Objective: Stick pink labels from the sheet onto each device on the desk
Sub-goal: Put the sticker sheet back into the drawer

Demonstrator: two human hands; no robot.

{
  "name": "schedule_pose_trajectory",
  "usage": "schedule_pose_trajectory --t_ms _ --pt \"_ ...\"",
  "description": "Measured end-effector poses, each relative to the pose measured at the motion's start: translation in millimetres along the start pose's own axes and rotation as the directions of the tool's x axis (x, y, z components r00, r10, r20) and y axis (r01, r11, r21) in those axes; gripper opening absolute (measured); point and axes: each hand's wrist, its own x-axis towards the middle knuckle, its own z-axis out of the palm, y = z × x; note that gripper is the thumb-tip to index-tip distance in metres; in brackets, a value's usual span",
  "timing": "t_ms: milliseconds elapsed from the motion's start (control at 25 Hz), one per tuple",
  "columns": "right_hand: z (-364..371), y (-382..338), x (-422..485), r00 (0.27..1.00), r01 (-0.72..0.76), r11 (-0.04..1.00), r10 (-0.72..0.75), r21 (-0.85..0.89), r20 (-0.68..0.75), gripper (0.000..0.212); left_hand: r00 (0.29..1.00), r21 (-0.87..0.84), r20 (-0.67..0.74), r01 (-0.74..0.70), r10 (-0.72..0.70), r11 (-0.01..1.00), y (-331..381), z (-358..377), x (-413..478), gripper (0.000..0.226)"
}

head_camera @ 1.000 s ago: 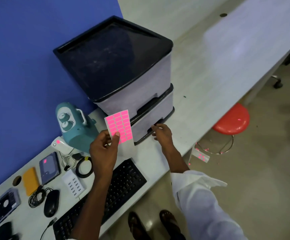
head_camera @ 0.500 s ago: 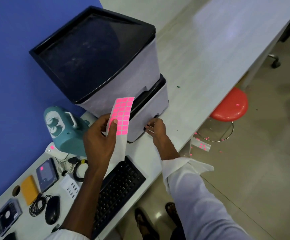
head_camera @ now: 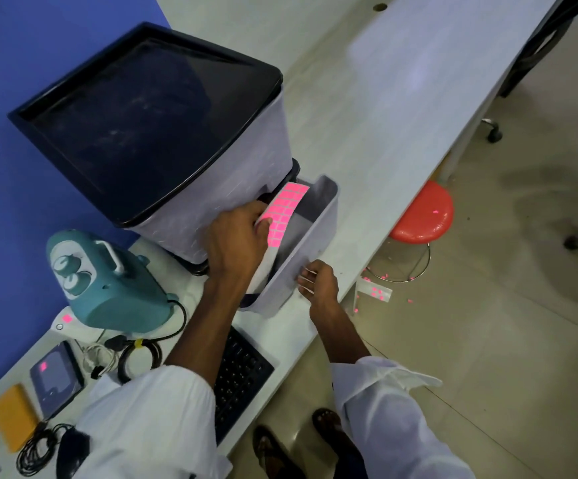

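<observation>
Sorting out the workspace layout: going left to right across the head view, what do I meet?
Yellow case → dark device → teal machine → left hand holding the label sheet → right hand → red stool.
</observation>
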Motion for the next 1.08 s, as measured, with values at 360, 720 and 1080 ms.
schedule_pose_trajectory --t_ms 360,720,1080 --pt "1 5 2 0.999 0.048 0.998 -0.049 -0.039 -0.022 0.013 0.924 -0.034 0.360 0.152 -0.130 0.988 -31 81 1 0.035" --pt "41 50 -49 0.878 0.425 0.903 -0.428 -0.061 -0.213 0.025 0.989 -0.169 -0.121 -0.100 0.080 0.981 -52 29 -60 0.036" --pt "75 51 -57 0.899 0.433 0.879 -0.436 -0.198 0.030 0.038 0.996 -0.147 -0.010 0.092 -0.094 0.985 -69 13 -78 0.050"
